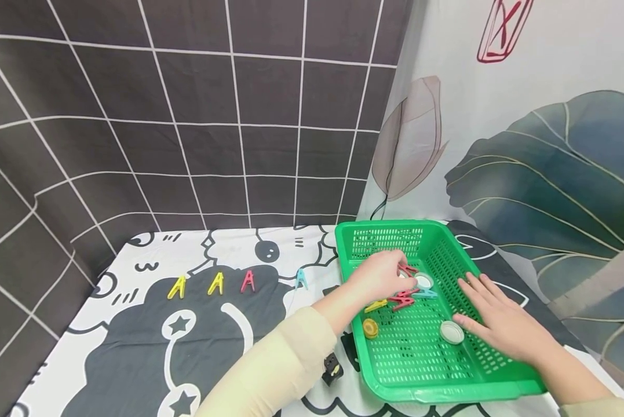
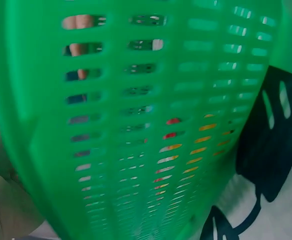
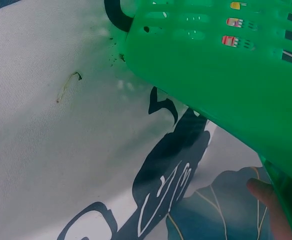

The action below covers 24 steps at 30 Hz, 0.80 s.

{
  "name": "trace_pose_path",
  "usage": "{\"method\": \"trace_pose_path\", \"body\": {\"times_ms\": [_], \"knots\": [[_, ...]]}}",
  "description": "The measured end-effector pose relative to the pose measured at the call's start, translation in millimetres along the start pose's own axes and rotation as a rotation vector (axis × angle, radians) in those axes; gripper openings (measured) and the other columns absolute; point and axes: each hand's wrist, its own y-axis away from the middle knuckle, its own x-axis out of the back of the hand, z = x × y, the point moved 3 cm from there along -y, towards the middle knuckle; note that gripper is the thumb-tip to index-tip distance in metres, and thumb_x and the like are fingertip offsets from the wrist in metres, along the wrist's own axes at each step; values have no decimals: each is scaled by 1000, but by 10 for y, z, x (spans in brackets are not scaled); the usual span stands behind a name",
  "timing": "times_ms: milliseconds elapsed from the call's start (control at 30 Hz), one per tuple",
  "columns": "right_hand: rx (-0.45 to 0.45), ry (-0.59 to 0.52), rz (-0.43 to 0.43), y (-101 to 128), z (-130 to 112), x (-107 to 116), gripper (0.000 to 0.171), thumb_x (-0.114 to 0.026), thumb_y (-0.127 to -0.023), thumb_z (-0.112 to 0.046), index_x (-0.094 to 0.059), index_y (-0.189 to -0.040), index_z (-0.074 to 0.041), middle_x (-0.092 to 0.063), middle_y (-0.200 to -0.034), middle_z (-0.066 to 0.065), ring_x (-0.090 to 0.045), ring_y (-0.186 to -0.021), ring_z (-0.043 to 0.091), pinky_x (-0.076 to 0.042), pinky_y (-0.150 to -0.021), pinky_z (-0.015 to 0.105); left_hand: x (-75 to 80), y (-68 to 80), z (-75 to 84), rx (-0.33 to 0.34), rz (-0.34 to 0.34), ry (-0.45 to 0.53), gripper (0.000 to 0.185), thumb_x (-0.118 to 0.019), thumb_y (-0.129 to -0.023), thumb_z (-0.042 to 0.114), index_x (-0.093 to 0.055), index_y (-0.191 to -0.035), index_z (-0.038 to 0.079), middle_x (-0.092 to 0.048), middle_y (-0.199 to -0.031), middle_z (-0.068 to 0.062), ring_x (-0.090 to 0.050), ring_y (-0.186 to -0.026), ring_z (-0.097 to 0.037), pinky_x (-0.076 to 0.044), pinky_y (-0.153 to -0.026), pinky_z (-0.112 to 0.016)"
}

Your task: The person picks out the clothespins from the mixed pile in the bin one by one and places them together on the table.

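Observation:
A green slotted basket (image 1: pixel 431 379) stands on the table at the right. My left hand (image 1: pixel 399 267) reaches in over its left wall and pinches a red clothespin (image 1: pixel 408 270) near the basket's middle. Below it lie a yellow clothespin (image 1: pixel 376 306), another red one (image 1: pixel 401 301) and a teal one (image 1: pixel 425 294). Two white caps (image 1: pixel 423 281) (image 1: pixel 451 332) and a yellow cap (image 1: pixel 370 328) are also inside. With straight fingers, my right hand (image 1: pixel 481 301) rests flat on the basket's right wall. In the left wrist view the basket wall (image 2: pixel 136 65) fills the frame.
A row of clothespins stands on the patterned cloth left of the basket: two yellow (image 1: pixel 177 288) (image 1: pixel 216 284), one red (image 1: pixel 247 281), one blue (image 1: pixel 302 279). A small black object (image 1: pixel 331 369) lies by the basket's near left corner. Tiled and leaf-printed backdrops close the back.

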Motion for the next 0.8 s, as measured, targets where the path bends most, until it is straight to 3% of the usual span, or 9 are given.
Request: {"method": "trace_pose_path", "body": {"times_ms": [267, 433, 633, 800], "knots": [[-1, 3, 1, 1, -8, 4, 72, -52, -94, -42, -28, -145, 2, -23, -148, 26, 5, -141, 30, -11, -107, 58, -238, -66, 45, -7, -37, -129, 29, -65, -85, 36, -62, -105, 16, -62, -97, 8, -53, -79, -3, -42, -65, -16], [11, 3, 16, -2, -18, 8, 71, -53, -93, -41, -28, -145, 2, -24, -148, 26, 4, -141, 29, -8, -110, 53, -362, -112, 59, 18, -71, -165, 31, -67, -84, 37, -61, -107, 18, -59, -99, 9, -53, -83, -4, -44, -67, -19], [11, -10, 10, -12, -42, 5, 71, -54, -93, -41, -29, -144, 1, -25, -148, 25, 3, -141, 29, -15, -105, 60, -441, -127, 25, 53, -72, -173, 38, -68, -83, 36, -59, -116, 19, -60, -106, 11, -56, -92, -3, -45, -74, -19], [10, 2, 10, -3, -14, 2, 71, -53, -93, -41, -28, -144, 2, -24, -148, 26, 6, -141, 28, -10, -107, 58, -515, -140, 53, 30, -99, -221, 26, -68, -84, 35, -60, -103, 19, -58, -92, 10, -54, -83, -4, -43, -66, -20]]}}
